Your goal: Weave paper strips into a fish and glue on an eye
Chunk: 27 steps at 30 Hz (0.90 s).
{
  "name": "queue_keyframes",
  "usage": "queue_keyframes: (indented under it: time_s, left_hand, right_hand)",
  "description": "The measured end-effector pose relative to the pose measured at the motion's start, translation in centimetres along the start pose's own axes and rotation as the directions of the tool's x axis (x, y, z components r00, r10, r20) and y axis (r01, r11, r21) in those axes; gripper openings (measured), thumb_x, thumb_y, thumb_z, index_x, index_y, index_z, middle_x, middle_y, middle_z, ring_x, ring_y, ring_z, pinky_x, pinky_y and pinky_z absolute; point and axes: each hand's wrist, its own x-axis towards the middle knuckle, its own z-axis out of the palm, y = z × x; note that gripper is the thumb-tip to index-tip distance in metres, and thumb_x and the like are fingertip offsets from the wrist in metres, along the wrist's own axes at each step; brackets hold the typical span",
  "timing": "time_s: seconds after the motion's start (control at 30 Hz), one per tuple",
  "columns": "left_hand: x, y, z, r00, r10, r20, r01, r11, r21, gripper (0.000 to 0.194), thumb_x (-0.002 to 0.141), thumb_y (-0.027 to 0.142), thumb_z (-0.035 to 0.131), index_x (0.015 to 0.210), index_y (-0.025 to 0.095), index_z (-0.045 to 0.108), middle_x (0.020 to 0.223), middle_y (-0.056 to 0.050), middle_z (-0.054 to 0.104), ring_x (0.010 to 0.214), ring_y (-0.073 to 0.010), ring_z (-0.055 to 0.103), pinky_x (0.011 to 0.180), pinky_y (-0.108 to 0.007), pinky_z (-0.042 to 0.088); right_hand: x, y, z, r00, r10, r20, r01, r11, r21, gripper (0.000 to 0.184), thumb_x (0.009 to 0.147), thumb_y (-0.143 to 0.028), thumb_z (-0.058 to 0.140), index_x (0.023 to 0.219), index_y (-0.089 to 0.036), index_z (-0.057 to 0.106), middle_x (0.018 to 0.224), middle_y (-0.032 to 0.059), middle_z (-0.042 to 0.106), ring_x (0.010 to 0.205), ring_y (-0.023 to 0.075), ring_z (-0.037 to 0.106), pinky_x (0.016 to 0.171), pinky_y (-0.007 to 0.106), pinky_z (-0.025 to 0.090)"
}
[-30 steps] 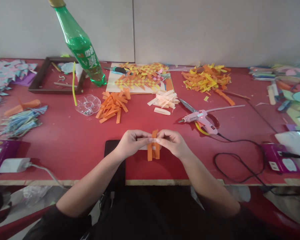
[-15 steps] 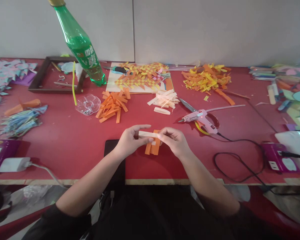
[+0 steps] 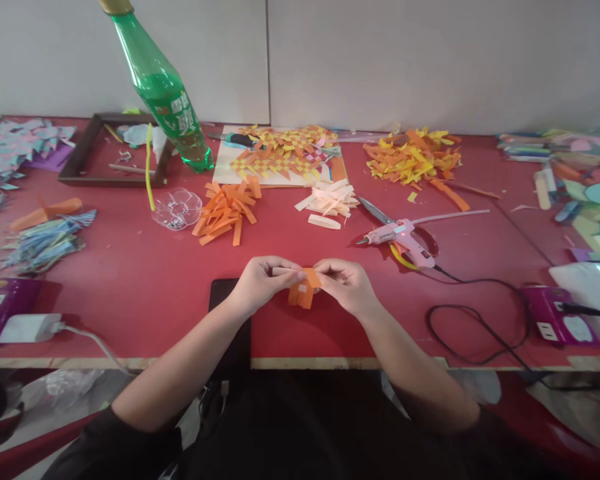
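Between my two hands is a small weave of orange paper strips point(image 3: 300, 296) with a pale cream strip point(image 3: 280, 271) running across it. My left hand point(image 3: 260, 283) pinches the cream strip and the weave's left upper edge between thumb and fingers. From the other side, my right hand point(image 3: 346, 283) grips an orange strip at the upper right, where it bends over. A small pale square shows in the middle of the weave. Beyond my hands lie a pile of cream strips point(image 3: 330, 199) and a pile of orange strips point(image 3: 227, 210).
A pink glue gun point(image 3: 403, 239) with its cord lies to the right, beside scissors point(image 3: 375, 210). Further back are a green bottle point(image 3: 175, 123), a dark frame point(image 3: 110, 181), woven yellow-orange pieces point(image 3: 275, 163) and a yellow-orange pile point(image 3: 410, 157). A black phone-like slab point(image 3: 230, 333) is near the table edge.
My left fingers have closed down onto the cream strip and weave. An orange strip now folds over the cream strip at the top, and my right hand has shifted slightly down.
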Motion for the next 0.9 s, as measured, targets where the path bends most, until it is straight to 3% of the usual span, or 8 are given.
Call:
queue_keyframes:
  time_s: [0.27, 0.37, 0.47, 0.63, 0.7, 0.77, 0.83, 0.9]
  left_hand:
    - [-0.2, 0.4, 0.2, 0.999, -0.040, 0.017, 0.039, 0.998, 0.050, 0.024, 0.061, 0.034, 0.085, 0.070, 0.014, 0.073, 0.055, 0.000, 0.068, 0.048, -0.0105, 0.056, 0.049, -0.022, 0.042]
    - [-0.2, 0.5, 0.3, 0.999, -0.045, 0.006, 0.044, 0.998, 0.043, 0.022, 0.062, 0.031, 0.085, 0.069, 0.015, 0.072, 0.054, 0.002, 0.066, 0.048, -0.0100, 0.054, 0.051, -0.023, 0.042]
    - [0.0, 0.5, 0.3, 1.000, -0.022, 0.011, 0.022, 1.000, 0.003, 0.022, 0.064, 0.032, 0.084, 0.074, 0.016, 0.073, 0.065, -0.001, 0.071, 0.060, -0.0128, 0.062, 0.061, -0.024, 0.047]
    - [0.3, 0.0, -0.2, 1.000, -0.015, 0.024, 0.017, 0.996, -0.083, 0.025, 0.065, 0.033, 0.084, 0.069, 0.016, 0.066, 0.066, -0.001, 0.070, 0.061, -0.0117, 0.062, 0.063, -0.023, 0.048]
    - [0.4, -0.4, -0.5, 1.000, -0.022, -0.008, 0.020, 0.992, -0.125, 0.026, 0.068, 0.033, 0.082, 0.073, 0.016, 0.063, 0.067, 0.000, 0.068, 0.062, -0.0110, 0.063, 0.063, -0.022, 0.048]
    - [0.5, -0.6, -0.6, 0.998, -0.027, -0.052, 0.018, 0.986, -0.168, 0.028, 0.070, 0.032, 0.081, 0.083, 0.016, 0.063, 0.072, 0.002, 0.067, 0.067, -0.0108, 0.065, 0.066, -0.022, 0.050]
    - [0.6, -0.7, -0.6, 0.996, -0.030, -0.089, 0.012, 0.979, -0.202, 0.035, 0.069, 0.030, 0.082, 0.095, 0.018, 0.062, 0.078, 0.002, 0.068, 0.073, -0.0111, 0.067, 0.071, -0.022, 0.051]
    - [0.7, -0.7, -0.6, 0.993, -0.038, -0.108, 0.013, 0.974, -0.225, 0.043, 0.068, 0.028, 0.082, 0.105, 0.019, 0.062, 0.082, 0.002, 0.069, 0.077, -0.0122, 0.068, 0.076, -0.024, 0.052]
  right_hand:
    - [-0.3, -0.3, 0.0, 0.998, -0.007, 0.064, 0.012, 0.996, -0.084, 0.022, 0.080, -0.038, 0.068, 0.071, -0.019, 0.063, 0.065, -0.0010, 0.058, 0.051, 0.0084, 0.048, 0.048, 0.023, 0.043]
    - [-0.3, -0.2, 0.1, 0.999, 0.007, 0.046, -0.003, 0.995, -0.100, 0.029, 0.084, -0.044, 0.064, 0.070, -0.019, 0.059, 0.062, -0.0013, 0.057, 0.054, 0.0109, 0.055, 0.051, 0.025, 0.050]
    - [-0.2, 0.3, 0.3, 1.000, -0.006, -0.010, 0.005, 0.991, -0.137, 0.031, 0.087, -0.050, 0.058, 0.077, -0.020, 0.060, 0.071, 0.0018, 0.064, 0.066, 0.0153, 0.065, 0.061, 0.030, 0.058]
    - [0.0, 0.1, 0.3, 0.998, -0.065, -0.010, 0.057, 0.939, -0.338, 0.028, 0.089, -0.047, 0.058, 0.087, -0.022, 0.070, 0.085, 0.0047, 0.074, 0.077, 0.0183, 0.070, 0.069, 0.031, 0.059]
    - [-0.3, -0.5, -0.8, 0.995, -0.088, -0.041, 0.059, 0.885, -0.462, 0.025, 0.088, -0.045, 0.059, 0.097, -0.025, 0.071, 0.094, 0.0038, 0.075, 0.085, 0.0195, 0.071, 0.074, 0.032, 0.058]
    - [-0.7, -1.1, -3.0, 0.979, -0.134, -0.156, 0.014, 0.801, -0.599, 0.025, 0.089, -0.043, 0.059, 0.104, -0.026, 0.069, 0.103, 0.0056, 0.074, 0.094, 0.0223, 0.069, 0.080, 0.036, 0.056]
    - [-1.1, -1.4, -6.2, 0.925, -0.220, -0.309, -0.076, 0.691, -0.719, 0.028, 0.092, -0.041, 0.051, 0.106, -0.022, 0.066, 0.107, 0.0112, 0.071, 0.096, 0.0260, 0.067, 0.084, 0.043, 0.053]
    - [-1.4, -1.4, -9.8, 0.876, -0.292, -0.384, -0.168, 0.562, -0.810, 0.029, 0.092, -0.035, 0.046, 0.108, -0.017, 0.063, 0.109, 0.0183, 0.068, 0.099, 0.0311, 0.064, 0.088, 0.050, 0.049]
